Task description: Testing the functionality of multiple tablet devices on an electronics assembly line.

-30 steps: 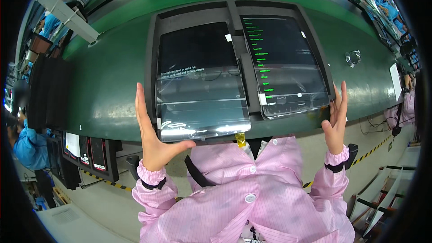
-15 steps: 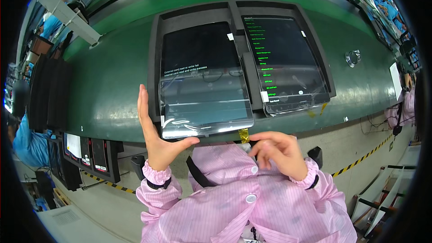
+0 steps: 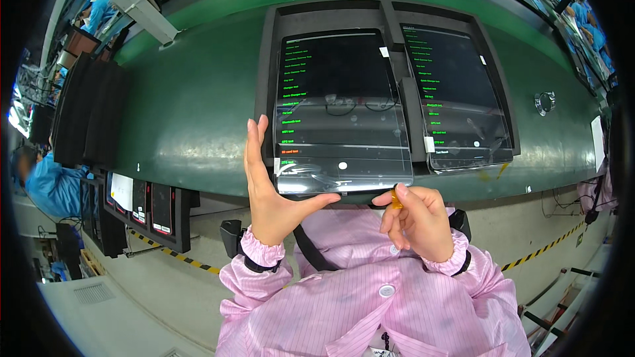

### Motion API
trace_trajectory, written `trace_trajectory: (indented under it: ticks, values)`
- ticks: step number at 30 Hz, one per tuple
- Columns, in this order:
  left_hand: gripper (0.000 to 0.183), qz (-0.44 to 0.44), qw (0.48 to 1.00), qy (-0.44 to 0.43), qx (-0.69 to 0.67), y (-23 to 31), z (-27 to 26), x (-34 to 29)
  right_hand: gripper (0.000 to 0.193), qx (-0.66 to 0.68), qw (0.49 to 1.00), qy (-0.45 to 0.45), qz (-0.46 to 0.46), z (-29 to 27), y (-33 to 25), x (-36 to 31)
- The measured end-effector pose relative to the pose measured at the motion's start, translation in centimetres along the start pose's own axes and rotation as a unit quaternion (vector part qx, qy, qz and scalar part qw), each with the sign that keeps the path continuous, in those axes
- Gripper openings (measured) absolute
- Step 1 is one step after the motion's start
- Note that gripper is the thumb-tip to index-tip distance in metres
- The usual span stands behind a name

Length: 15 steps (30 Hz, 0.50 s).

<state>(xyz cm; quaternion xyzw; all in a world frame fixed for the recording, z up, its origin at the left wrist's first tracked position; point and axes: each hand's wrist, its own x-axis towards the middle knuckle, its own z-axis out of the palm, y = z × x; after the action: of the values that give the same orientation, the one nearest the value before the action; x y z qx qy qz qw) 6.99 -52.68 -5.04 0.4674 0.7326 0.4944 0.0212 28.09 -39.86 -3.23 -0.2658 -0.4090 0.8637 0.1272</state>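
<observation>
A large black tablet (image 3: pixel 340 102) lies in the left bay of a dark foam tray (image 3: pixel 268 46), its near edge reaching past the tray's front. Its lit screen lists green lines, with a single red one. My left hand (image 3: pixel 281 208) is open at the tablet's near left corner, fingers stretched up the side and thumb along the bottom edge. Just off the bottom edge's right part, my right hand (image 3: pixel 423 221) pinches a small gold tape tab (image 3: pixel 396 199); its fingers partly hide it. A second tablet (image 3: pixel 456 102) with a green list fills the right bay.
Stacked black foam trays (image 3: pixel 92 109) stand at the left of the green bench (image 3: pixel 178 125). Below them, a rack (image 3: pixel 155 208) holds more dark devices. A round clear object (image 3: pixel 545 102) lies on the right. A grey metal post (image 3: pixel 132 3) rises at the far left.
The left tablet's screen has switched from two white text lines to the coloured list. My right fingers have closed on the gold tape tab. The whole scene has shifted right in view.
</observation>
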Motion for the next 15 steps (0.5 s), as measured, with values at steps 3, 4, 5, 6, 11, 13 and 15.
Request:
trace_trajectory:
  ticks: [3,4,5,6,11,13,15]
  values:
    - [0.143,-0.002,1.0,0.0,0.007,0.13,0.04,0.1,0.044,-0.016,1.0,0.001,-0.004,0.02,0.11,0.12]
    - [0.143,0.002,1.0,-0.002,0.011,0.24,0.05,0.17,0.044,-0.015,1.0,0.003,-0.005,-0.02,0.2,0.16]
    - [0.143,0.003,1.0,-0.004,0.01,0.34,0.03,0.22,0.043,-0.015,1.0,0.0,-0.01,-0.08,0.33,0.21]
    - [0.143,-0.004,1.0,-0.003,0.014,0.41,-0.04,0.25,0.043,-0.014,1.0,-0.003,-0.016,-0.12,0.42,0.23]
    - [0.14,-0.023,1.0,-0.005,0.012,0.79,-0.07,0.1,0.041,-0.003,1.0,-0.001,-0.009,0.31,0.24,0.18]
    - [0.138,-0.02,0.999,0.002,0.027,0.83,-0.06,0.02,0.04,-0.025,1.0,0.001,0.004,0.45,0.07,0.1]
    - [0.137,-0.021,1.0,-0.001,0.022,0.98,0.01,-0.09,0.04,-0.022,1.0,-0.001,0.001,0.5,0.09,0.01]
